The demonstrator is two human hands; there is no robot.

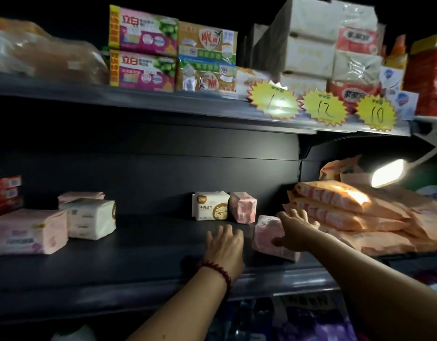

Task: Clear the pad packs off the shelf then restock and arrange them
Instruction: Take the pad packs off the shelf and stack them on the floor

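On the dark middle shelf (143, 257) my right hand (295, 230) grips a pink pad pack (266, 232) at the front right, thumb on its near face and fingers spread over its top. My left hand (225, 244) hovers flat just left of that pack, fingers straight, holding nothing. Behind them stand a white pack (210, 206) and a pink pack (243, 207) side by side. At the left are a pink pack (28, 231), a white pack (90, 219) and another pink one (81, 196) behind it.
A stack of orange packs (347, 212) fills the shelf's right end, lit by a small lamp (387, 173). The upper shelf carries soap boxes (142, 49), tissue packs (308, 40) and yellow price tags (324, 108). Red boxes (6, 190) sit at far left.
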